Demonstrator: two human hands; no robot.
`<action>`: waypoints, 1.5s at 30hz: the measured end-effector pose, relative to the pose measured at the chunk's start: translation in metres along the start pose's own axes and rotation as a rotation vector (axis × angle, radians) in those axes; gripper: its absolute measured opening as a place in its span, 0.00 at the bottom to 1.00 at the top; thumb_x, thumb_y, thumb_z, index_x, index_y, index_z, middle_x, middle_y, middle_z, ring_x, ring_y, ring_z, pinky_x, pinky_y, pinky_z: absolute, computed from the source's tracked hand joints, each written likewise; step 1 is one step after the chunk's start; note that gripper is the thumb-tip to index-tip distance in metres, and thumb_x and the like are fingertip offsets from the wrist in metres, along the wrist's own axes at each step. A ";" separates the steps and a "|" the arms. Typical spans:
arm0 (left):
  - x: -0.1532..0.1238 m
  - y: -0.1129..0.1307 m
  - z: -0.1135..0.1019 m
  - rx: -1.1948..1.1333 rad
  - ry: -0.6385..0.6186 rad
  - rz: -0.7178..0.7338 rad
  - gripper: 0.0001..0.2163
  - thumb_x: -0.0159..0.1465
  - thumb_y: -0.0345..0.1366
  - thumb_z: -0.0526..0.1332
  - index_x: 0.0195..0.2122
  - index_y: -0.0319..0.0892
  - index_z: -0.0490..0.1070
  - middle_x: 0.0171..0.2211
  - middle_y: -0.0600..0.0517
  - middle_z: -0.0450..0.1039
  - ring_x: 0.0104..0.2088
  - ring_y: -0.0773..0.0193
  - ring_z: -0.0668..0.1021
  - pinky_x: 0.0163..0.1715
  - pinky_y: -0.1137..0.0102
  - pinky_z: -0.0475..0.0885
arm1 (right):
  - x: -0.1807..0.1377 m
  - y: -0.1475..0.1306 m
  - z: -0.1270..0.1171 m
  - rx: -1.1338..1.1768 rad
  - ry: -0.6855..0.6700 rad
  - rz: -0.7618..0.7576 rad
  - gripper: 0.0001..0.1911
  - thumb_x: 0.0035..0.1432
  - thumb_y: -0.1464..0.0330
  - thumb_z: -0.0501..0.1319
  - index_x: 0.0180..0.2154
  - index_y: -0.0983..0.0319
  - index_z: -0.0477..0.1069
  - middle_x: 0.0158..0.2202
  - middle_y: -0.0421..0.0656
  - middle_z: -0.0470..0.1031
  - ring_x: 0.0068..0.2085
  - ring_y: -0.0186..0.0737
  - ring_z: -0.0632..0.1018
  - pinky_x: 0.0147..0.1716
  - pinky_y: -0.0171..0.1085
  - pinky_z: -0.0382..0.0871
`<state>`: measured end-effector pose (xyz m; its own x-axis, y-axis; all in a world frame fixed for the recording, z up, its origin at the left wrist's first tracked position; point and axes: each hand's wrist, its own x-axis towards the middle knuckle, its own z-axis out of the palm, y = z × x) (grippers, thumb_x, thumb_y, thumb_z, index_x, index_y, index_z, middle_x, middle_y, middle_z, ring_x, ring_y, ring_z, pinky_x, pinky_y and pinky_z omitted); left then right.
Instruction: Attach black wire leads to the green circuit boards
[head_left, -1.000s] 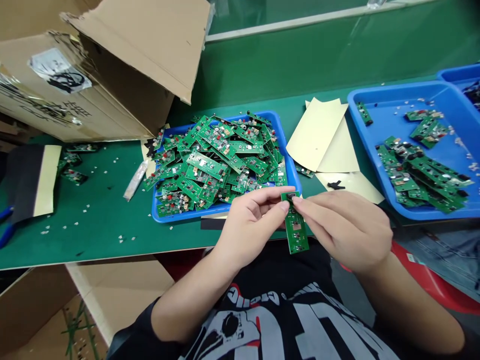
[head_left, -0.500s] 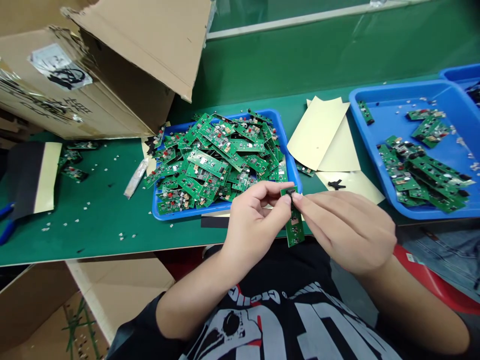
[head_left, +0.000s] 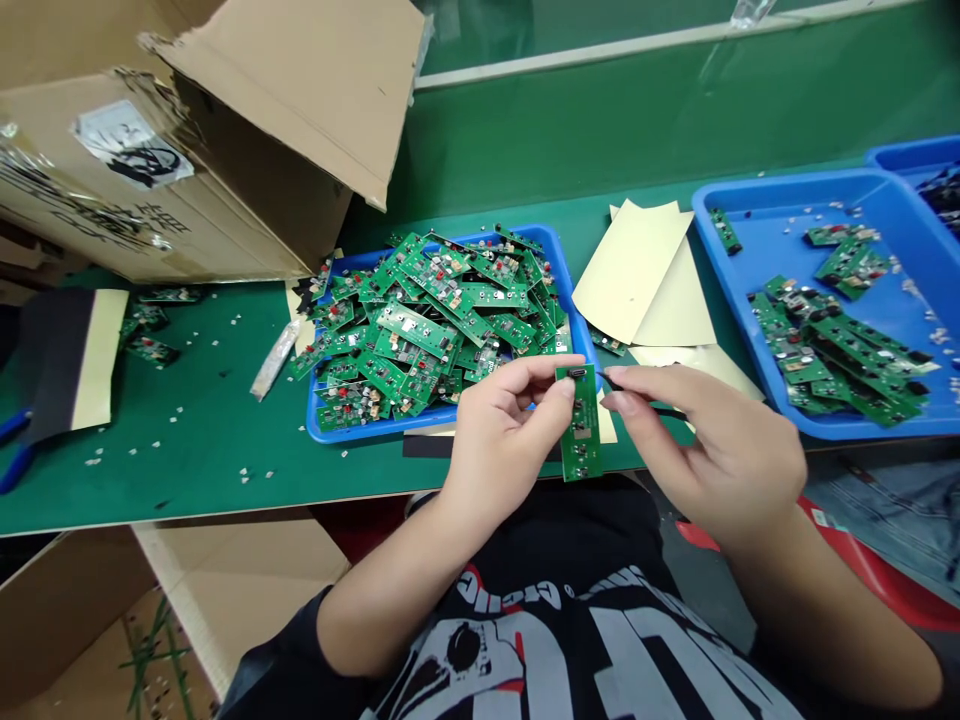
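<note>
My left hand [head_left: 504,420] pinches a narrow green circuit board [head_left: 582,425] between thumb and forefinger. The board stands roughly upright in view, with a small black part [head_left: 576,373] at its top end. To its right, the thumb and forefinger of my right hand [head_left: 709,450] are closed on a thin dark item, whose kind I cannot make out. Its tip points at the board's upper right edge. Just behind my hands, a blue tray [head_left: 319,436] is heaped with many similar circuit boards [head_left: 420,330].
Yellow paper sheets [head_left: 630,270] lie between the heaped tray and another blue tray [head_left: 701,205] with fewer boards. An open cardboard box [head_left: 247,215] stands at the back left. Blue handles [head_left: 16,465] and a black-and-yellow sheet [head_left: 64,360] lie far left.
My right fingers have drawn back to the right from the board's top, and the dark item now shows between them. The board has turned its face more towards me.
</note>
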<state>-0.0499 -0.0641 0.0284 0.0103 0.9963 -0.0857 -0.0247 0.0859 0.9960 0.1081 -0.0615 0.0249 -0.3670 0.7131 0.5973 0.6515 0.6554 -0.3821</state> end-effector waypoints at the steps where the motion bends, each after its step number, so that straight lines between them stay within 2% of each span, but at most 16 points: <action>1: 0.000 -0.001 0.000 -0.003 -0.002 0.012 0.09 0.60 0.31 0.60 0.40 0.42 0.76 0.29 0.53 0.73 0.23 0.71 0.70 0.22 0.77 0.67 | 0.001 0.000 -0.002 0.027 0.000 0.016 0.10 0.62 0.75 0.56 0.43 0.56 0.71 0.31 0.40 0.79 0.29 0.38 0.79 0.27 0.36 0.71; 4: 0.000 -0.003 -0.001 0.030 0.007 0.090 0.10 0.60 0.30 0.61 0.42 0.45 0.76 0.30 0.54 0.72 0.25 0.71 0.69 0.24 0.77 0.68 | 0.003 0.002 -0.004 0.078 -0.011 0.055 0.09 0.63 0.74 0.55 0.42 0.57 0.70 0.31 0.41 0.79 0.30 0.38 0.79 0.28 0.35 0.72; 9: 0.000 -0.003 -0.001 0.177 -0.011 0.219 0.06 0.61 0.31 0.62 0.37 0.43 0.78 0.29 0.53 0.72 0.25 0.70 0.70 0.25 0.76 0.68 | 0.003 0.004 0.001 0.078 -0.006 0.023 0.09 0.63 0.74 0.55 0.42 0.58 0.70 0.32 0.42 0.79 0.31 0.39 0.79 0.29 0.36 0.71; 17: 0.001 -0.005 -0.001 0.253 -0.015 0.259 0.03 0.61 0.31 0.61 0.32 0.41 0.75 0.27 0.53 0.70 0.23 0.71 0.69 0.22 0.76 0.65 | 0.001 0.008 0.005 -0.087 -0.039 -0.058 0.07 0.63 0.73 0.56 0.41 0.61 0.73 0.24 0.42 0.75 0.26 0.39 0.75 0.26 0.38 0.65; 21: 0.002 -0.005 -0.002 0.266 -0.035 0.257 0.03 0.61 0.31 0.60 0.31 0.40 0.74 0.27 0.54 0.70 0.22 0.73 0.69 0.20 0.77 0.64 | 0.001 0.009 0.006 -0.067 -0.040 -0.066 0.08 0.63 0.73 0.56 0.42 0.62 0.72 0.27 0.43 0.76 0.28 0.39 0.76 0.27 0.37 0.67; 25: 0.002 -0.003 -0.002 0.286 -0.025 0.306 0.03 0.59 0.28 0.60 0.29 0.39 0.73 0.26 0.54 0.69 0.22 0.73 0.69 0.21 0.77 0.64 | 0.001 0.005 0.008 0.035 -0.011 0.020 0.06 0.63 0.73 0.57 0.40 0.60 0.71 0.33 0.43 0.79 0.32 0.39 0.80 0.30 0.36 0.72; 28: 0.002 -0.003 -0.002 0.315 -0.010 0.328 0.04 0.58 0.27 0.60 0.28 0.39 0.73 0.25 0.55 0.69 0.23 0.73 0.69 0.22 0.78 0.64 | -0.001 0.003 0.009 0.132 0.015 0.140 0.08 0.61 0.73 0.59 0.43 0.59 0.69 0.32 0.40 0.79 0.33 0.39 0.80 0.30 0.34 0.74; 30: 0.001 -0.005 -0.003 0.313 -0.007 0.313 0.04 0.58 0.27 0.61 0.28 0.39 0.73 0.25 0.55 0.69 0.23 0.73 0.69 0.22 0.78 0.65 | -0.002 0.005 0.008 0.166 0.001 0.196 0.10 0.60 0.73 0.60 0.45 0.60 0.68 0.30 0.39 0.79 0.32 0.38 0.80 0.31 0.34 0.74; 32: 0.001 -0.008 -0.004 0.263 -0.025 0.249 0.03 0.58 0.29 0.61 0.29 0.39 0.74 0.26 0.54 0.71 0.22 0.73 0.70 0.21 0.78 0.66 | -0.002 0.009 0.005 0.134 -0.044 0.168 0.07 0.60 0.73 0.61 0.41 0.60 0.69 0.30 0.39 0.78 0.32 0.37 0.80 0.31 0.33 0.73; 35: -0.001 -0.011 -0.005 0.119 -0.116 0.070 0.07 0.58 0.31 0.60 0.36 0.39 0.76 0.30 0.51 0.75 0.23 0.71 0.74 0.22 0.77 0.71 | 0.000 0.015 0.000 0.049 -0.099 0.077 0.03 0.61 0.73 0.59 0.35 0.60 0.70 0.30 0.40 0.78 0.31 0.36 0.79 0.31 0.33 0.72; 38: -0.003 -0.011 -0.005 0.024 -0.188 -0.067 0.11 0.57 0.30 0.60 0.41 0.38 0.76 0.32 0.49 0.77 0.26 0.69 0.76 0.26 0.75 0.74 | 0.000 0.017 -0.003 0.016 -0.086 0.070 0.03 0.61 0.73 0.59 0.34 0.61 0.70 0.30 0.40 0.78 0.31 0.35 0.78 0.30 0.32 0.71; 42: -0.007 -0.010 -0.005 0.080 -0.139 -0.063 0.12 0.57 0.30 0.62 0.43 0.38 0.77 0.29 0.51 0.75 0.27 0.70 0.75 0.27 0.77 0.72 | -0.005 0.015 -0.003 -0.049 -0.075 0.051 0.03 0.62 0.72 0.58 0.35 0.62 0.70 0.30 0.42 0.77 0.31 0.37 0.78 0.31 0.34 0.70; 45: -0.007 -0.009 -0.007 0.110 -0.062 -0.047 0.16 0.57 0.31 0.62 0.48 0.39 0.74 0.29 0.52 0.73 0.26 0.71 0.73 0.25 0.78 0.71 | -0.008 0.012 -0.005 -0.116 -0.024 0.068 0.03 0.62 0.72 0.58 0.35 0.61 0.70 0.30 0.42 0.77 0.31 0.38 0.78 0.31 0.35 0.70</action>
<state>-0.0566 -0.0717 0.0199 0.0708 0.9884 -0.1344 0.0874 0.1281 0.9879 0.1223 -0.0604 0.0192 -0.3344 0.7618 0.5549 0.7474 0.5730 -0.3362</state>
